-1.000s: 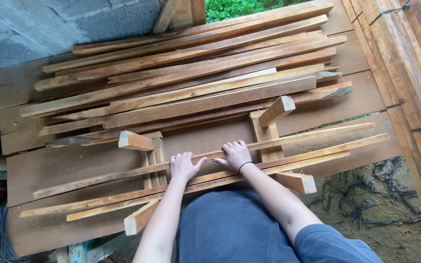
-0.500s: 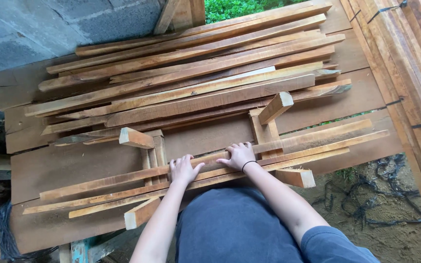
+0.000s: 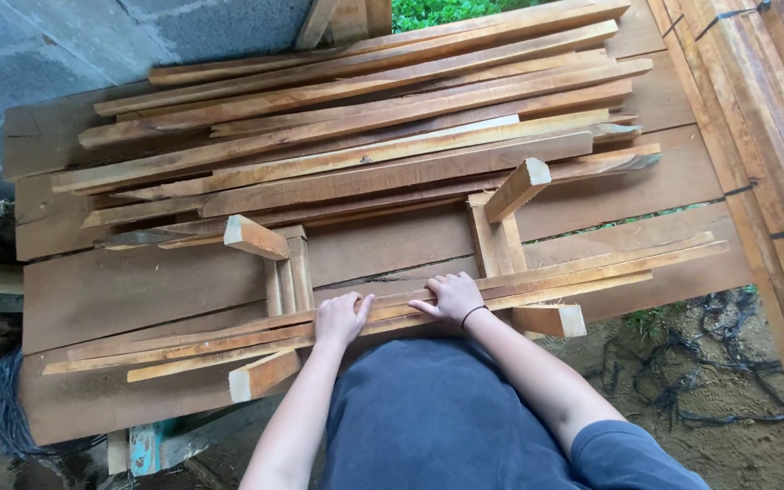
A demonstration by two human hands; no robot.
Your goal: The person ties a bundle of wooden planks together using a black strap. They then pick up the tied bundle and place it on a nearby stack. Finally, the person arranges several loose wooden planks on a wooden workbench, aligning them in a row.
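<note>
My left hand (image 3: 340,318) and my right hand (image 3: 451,297) lie side by side, palms down, on a bundle of long thin wooden strips (image 3: 592,269) near the front edge of a plank table (image 3: 165,290). The strips rest across two short wooden crosspieces (image 3: 288,281), each with an upright stop block (image 3: 254,237) at its far end. The right wrist wears a dark band. Fingers of both hands are spread and press on the top strips; neither hand wraps around one.
A large pile of long rough slats (image 3: 365,127) fills the back of the table. A grey block wall (image 3: 93,45) stands at the far left. Strapped stacked planks (image 3: 773,136) run along the right. Dirt ground with black cords (image 3: 710,381) lies at lower right.
Both hands have stayed on the strips, shifting only slightly. The view has drifted a little, so the table sits a bit further right in the frame.
</note>
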